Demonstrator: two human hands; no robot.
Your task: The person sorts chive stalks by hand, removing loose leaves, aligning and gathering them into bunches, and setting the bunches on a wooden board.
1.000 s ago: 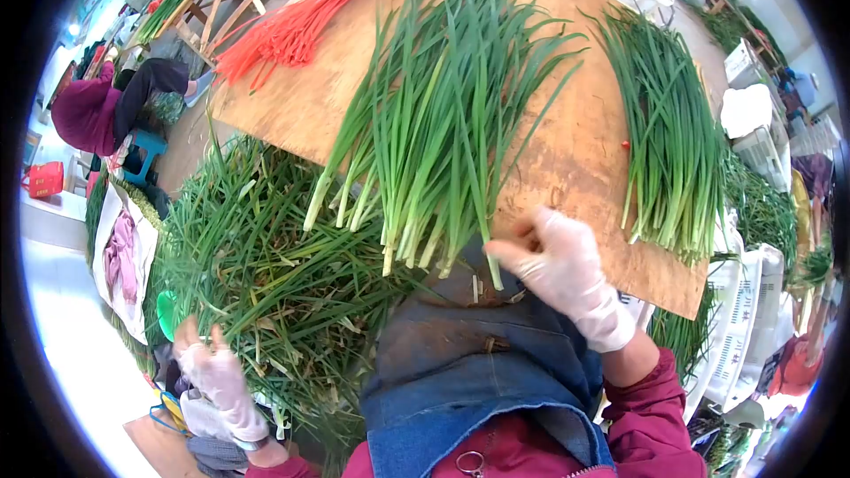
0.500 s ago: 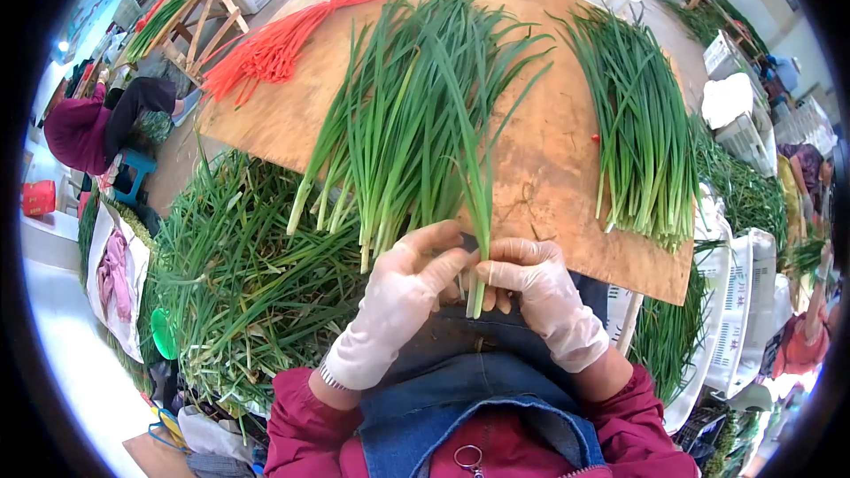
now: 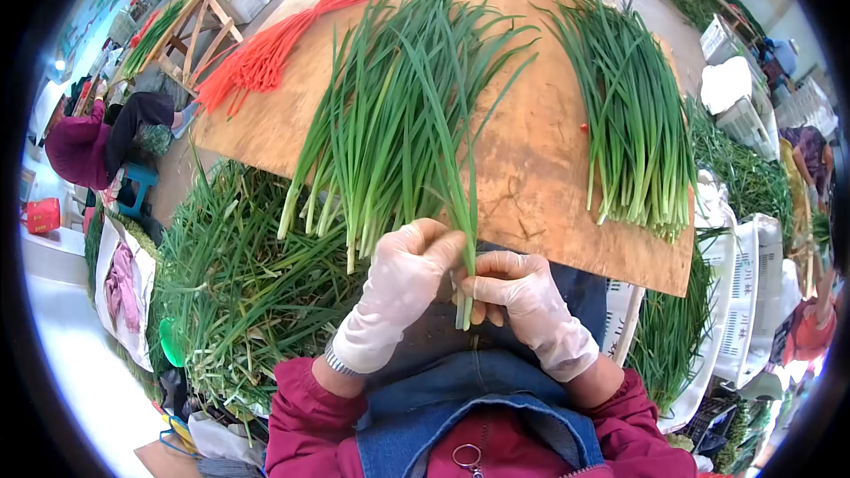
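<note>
A few garlic chive stalks (image 3: 467, 257) stand between my gloved hands at the table's near edge, white ends pointing down toward my apron. My left hand (image 3: 409, 270) pinches them from the left, thumb against the fingers. Just below, my right hand (image 3: 522, 296) grips the same stalks near their pale base; its lower fingers are partly hidden. Their long leaves overlap a spread pile of chives (image 3: 390, 124) on the wooden table. To the right lies a neater row of chives (image 3: 633, 124) with the cut ends toward me.
Red ties (image 3: 274, 49) lie bundled at the table's (image 3: 522, 168) far left. A heap of loose chive leaves (image 3: 257, 283) is below on the left. White crates (image 3: 744, 301) stand at the right. A person in purple (image 3: 80, 146) sits at far left.
The held stalks and my hands have shifted slightly left and down in view. My left fingers, more spread before, are now closed on the stalks.
</note>
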